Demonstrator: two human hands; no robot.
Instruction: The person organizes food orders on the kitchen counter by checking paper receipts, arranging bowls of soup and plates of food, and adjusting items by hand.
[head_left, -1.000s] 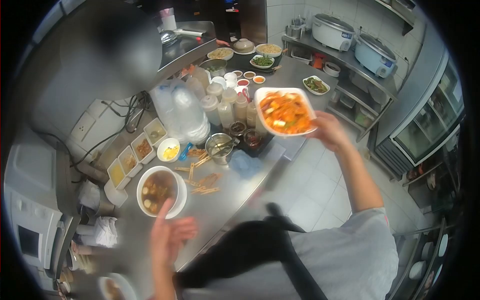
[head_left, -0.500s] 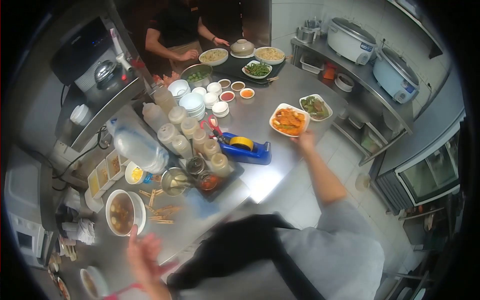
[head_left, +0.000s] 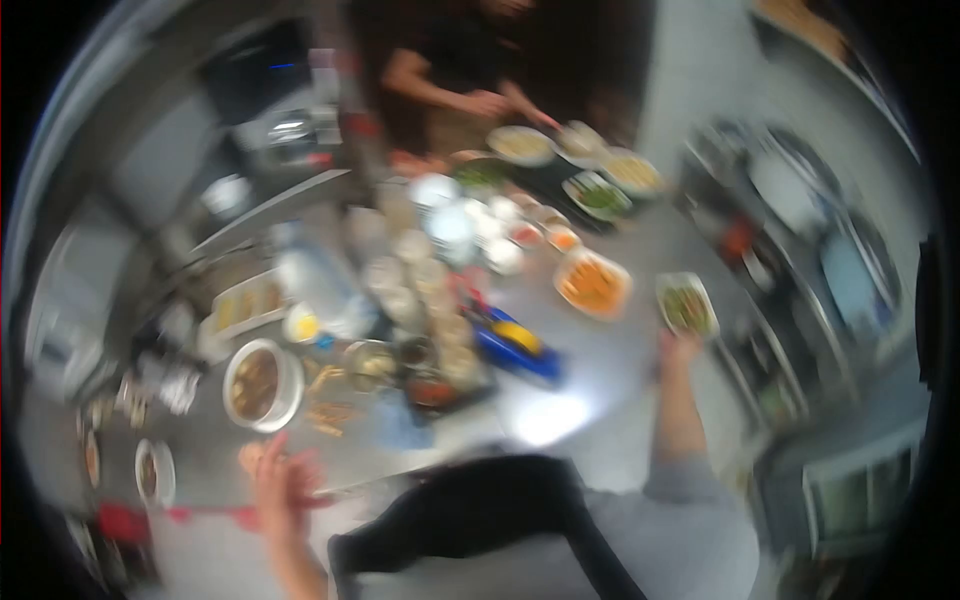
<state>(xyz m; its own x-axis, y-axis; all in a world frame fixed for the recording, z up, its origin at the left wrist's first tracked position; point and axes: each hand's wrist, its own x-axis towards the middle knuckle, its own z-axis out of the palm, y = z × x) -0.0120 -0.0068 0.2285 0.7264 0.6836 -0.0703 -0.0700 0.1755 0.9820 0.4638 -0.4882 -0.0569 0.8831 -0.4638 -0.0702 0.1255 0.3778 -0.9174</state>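
My right hand [head_left: 681, 346] is at the near edge of a white dish of green vegetables [head_left: 688, 305], its fingers seemingly closed on the rim, though motion blur hides the detail. To the left of that dish, a white dish of orange-red food [head_left: 593, 284] stands apart on the steel counter [head_left: 590, 375]. Low on the left, my left hand [head_left: 278, 485] is raised with blurred, apparently spread fingers and holds nothing I can see. Just beyond it stands a white bowl of brown soup [head_left: 262, 385].
A blue tape dispenser [head_left: 518, 345] sits mid-counter beside several squeeze bottles [head_left: 420, 290]. Behind are stacked white bowls [head_left: 450, 230] and a black tray [head_left: 545, 180] with dishes. A co-worker [head_left: 460, 80] stands across the counter. Rice cookers [head_left: 790, 190] line the right shelf.
My right hand has gone from the orange-red dish to the green vegetable dish. The gap between the two dishes has widened. The whole view has turned and blurred.
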